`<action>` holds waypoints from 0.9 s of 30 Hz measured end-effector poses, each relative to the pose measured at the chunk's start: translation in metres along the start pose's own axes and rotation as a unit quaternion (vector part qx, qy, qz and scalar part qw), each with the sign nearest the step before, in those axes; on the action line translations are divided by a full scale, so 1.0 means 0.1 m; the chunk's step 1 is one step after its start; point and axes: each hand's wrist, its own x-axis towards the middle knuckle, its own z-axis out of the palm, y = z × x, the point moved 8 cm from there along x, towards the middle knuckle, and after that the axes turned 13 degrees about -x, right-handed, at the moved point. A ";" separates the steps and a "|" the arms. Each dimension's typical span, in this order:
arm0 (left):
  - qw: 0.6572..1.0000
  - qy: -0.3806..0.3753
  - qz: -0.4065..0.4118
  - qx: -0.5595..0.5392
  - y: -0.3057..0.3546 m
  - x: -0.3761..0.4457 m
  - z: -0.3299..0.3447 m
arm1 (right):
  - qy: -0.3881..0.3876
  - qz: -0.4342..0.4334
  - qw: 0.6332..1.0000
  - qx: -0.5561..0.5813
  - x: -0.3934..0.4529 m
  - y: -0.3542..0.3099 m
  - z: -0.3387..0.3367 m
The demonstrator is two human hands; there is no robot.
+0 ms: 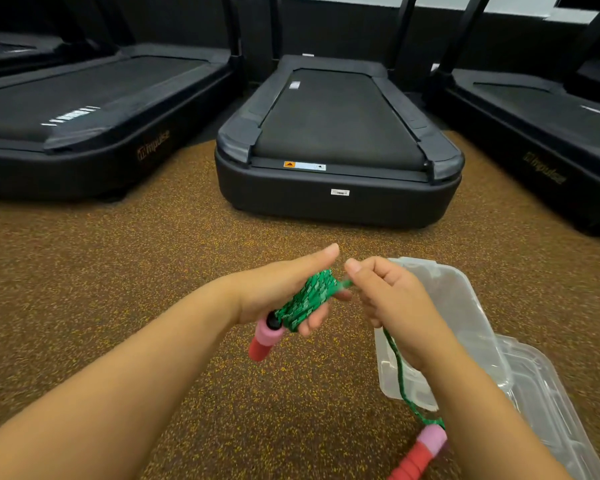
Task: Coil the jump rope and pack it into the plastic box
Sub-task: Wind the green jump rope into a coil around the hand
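My left hand (284,289) grips a tight coil of green jump rope (309,299), with one pink-and-red handle (264,341) sticking out below the palm. My right hand (392,306) pinches the free strand of rope right beside the coil. From that hand the strand hangs down to the second pink-and-red handle (420,452), which dangles near the bottom edge. A clear plastic box (465,306) lies open on the floor under and right of my right hand, its lid (548,403) folded out toward the lower right.
The floor (118,306) is brown speckled rubber. Three black treadmills stand ahead: one straight in front (336,188), one at the left (84,168), one at the right (551,168).
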 end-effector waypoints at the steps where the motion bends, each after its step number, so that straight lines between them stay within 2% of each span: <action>1: 1.000 -0.020 -0.003 -0.016 0.00 -0.02 0.04 | -0.003 0.011 1.000 0.029 0.01 0.04 -0.02; 5: 0.996 -0.068 0.003 -0.057 0.02 -0.05 0.12 | -0.038 0.042 0.985 0.165 0.03 0.18 -0.03; 8: 0.996 -0.058 0.004 -0.074 0.02 -0.05 0.11 | -0.056 0.024 0.983 0.176 0.02 0.23 -0.10; 11: 0.996 -0.039 0.012 -0.085 0.03 -0.06 0.06 | -0.046 -0.002 0.997 0.055 0.02 0.21 -0.21; 14: 0.996 -0.041 0.001 -0.079 0.02 -0.07 0.06 | 0.023 -0.045 0.995 -0.085 0.05 0.12 -0.33; 18: 0.994 -0.063 -0.005 -0.086 0.07 -0.07 0.17 | 0.147 -0.114 0.971 -0.153 0.03 0.04 -0.37; 22: 0.986 -0.067 0.019 -0.151 0.12 -0.07 0.17 | 0.194 -0.101 0.957 -0.188 0.00 0.21 -0.26; 24: 0.977 -0.038 0.049 -0.203 0.15 -0.04 0.10 | 0.194 -0.096 0.955 -0.201 -0.02 0.32 -0.18; 27: 0.957 0.053 0.092 -0.271 0.19 0.02 -0.04 | 0.174 -0.095 0.949 -0.244 -0.02 0.47 -0.03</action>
